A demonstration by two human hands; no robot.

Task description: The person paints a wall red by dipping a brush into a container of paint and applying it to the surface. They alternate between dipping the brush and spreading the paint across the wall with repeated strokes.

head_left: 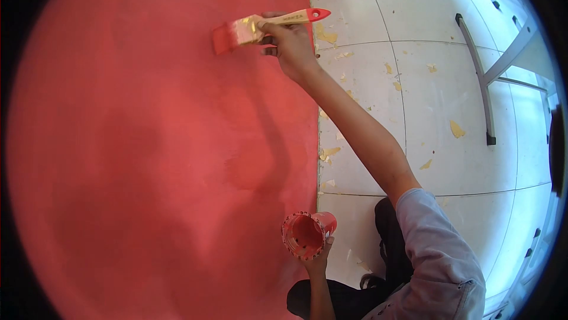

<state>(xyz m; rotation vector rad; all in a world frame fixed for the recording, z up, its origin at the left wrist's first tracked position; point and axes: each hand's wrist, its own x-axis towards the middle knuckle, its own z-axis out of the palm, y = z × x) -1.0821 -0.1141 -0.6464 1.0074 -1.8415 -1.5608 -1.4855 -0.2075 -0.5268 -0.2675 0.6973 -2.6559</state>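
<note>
My right hand (290,44) is closed around the handle of a flat paintbrush (299,17), which has a pale wooden handle with a red tip. Red paint coats its bristles, and they rest against a broad red painted surface (177,113). Lower down, my left hand (318,261) grips a round paint container (329,221) from its near side. Red paint (307,231) lines the inside of this container, and its rim is speckled with dark spots. Part of the left hand is hidden behind the container.
Pale floor tiles (361,83) border the red surface on the right, with yellowish paint flakes (457,129) scattered over them. Metal furniture legs (482,83) stand at the far right. My dark-clothed leg (387,237) is close to the container.
</note>
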